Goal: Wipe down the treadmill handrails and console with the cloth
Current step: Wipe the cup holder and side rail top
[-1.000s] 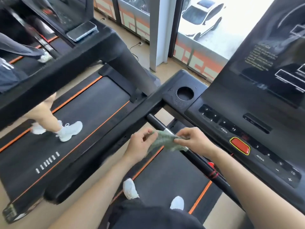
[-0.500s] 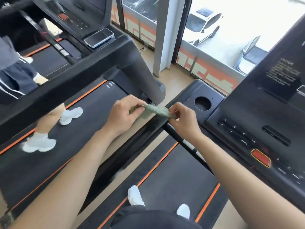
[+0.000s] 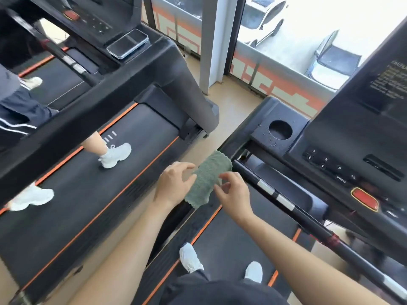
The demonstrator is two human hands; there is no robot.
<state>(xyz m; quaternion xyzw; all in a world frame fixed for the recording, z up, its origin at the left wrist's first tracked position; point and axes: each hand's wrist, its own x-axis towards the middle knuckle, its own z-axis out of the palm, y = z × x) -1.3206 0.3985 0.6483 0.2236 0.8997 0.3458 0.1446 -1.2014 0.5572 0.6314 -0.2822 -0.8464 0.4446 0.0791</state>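
Right hand [image 3: 233, 194] pinching a green cloth [image 3: 209, 175] over the handrail [image 3: 230, 143].
Its fingertip and thumb nip the cloth's right edge; the left hand [image 3: 174, 183], fingers spread and loosely curved, touches the left edge with its thumb. The folded cloth sits near the cup holder [image 3: 280, 129], left of the console [image 3: 352, 137].

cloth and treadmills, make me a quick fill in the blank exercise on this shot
The cloth between the left hand and the right hand is ___ in colour.
A ___ lies on the neighbouring treadmill's console.
The large button below the number keys is ___.
Missing words: green; phone; red.
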